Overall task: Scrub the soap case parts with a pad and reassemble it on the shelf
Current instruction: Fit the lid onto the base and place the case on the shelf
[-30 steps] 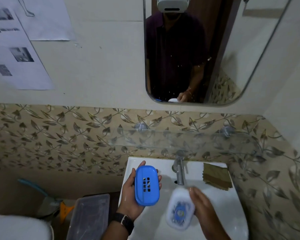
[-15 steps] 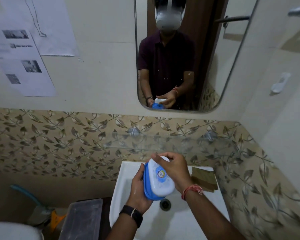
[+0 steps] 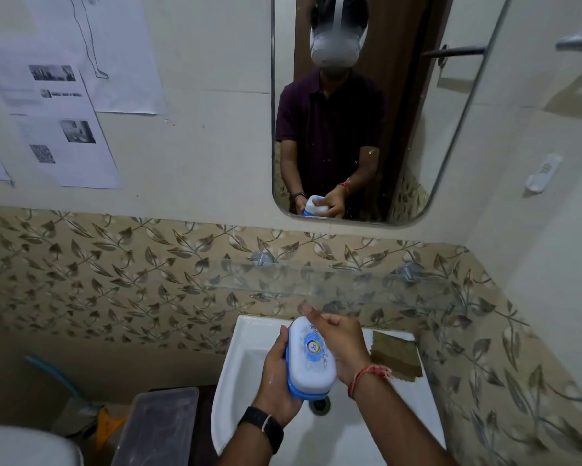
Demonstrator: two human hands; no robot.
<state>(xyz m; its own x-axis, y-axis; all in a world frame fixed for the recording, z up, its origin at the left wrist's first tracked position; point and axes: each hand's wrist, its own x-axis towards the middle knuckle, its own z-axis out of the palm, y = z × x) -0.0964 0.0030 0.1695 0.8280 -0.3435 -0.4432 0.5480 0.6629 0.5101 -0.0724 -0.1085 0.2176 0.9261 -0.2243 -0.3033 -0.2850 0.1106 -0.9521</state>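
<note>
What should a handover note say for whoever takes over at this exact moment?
Hands: the left hand grips the soap case from its left side and beneath, above the sink. The right hand has its fingers curled on the white lid, at its far end and right side.
Things: the lid sits on the blue base. The scrub pad lies on the sink's right rim.
Done: the case is put together, though I cannot tell if it is fully closed.
Left: set it on the glass shelf above the sink.
</note>
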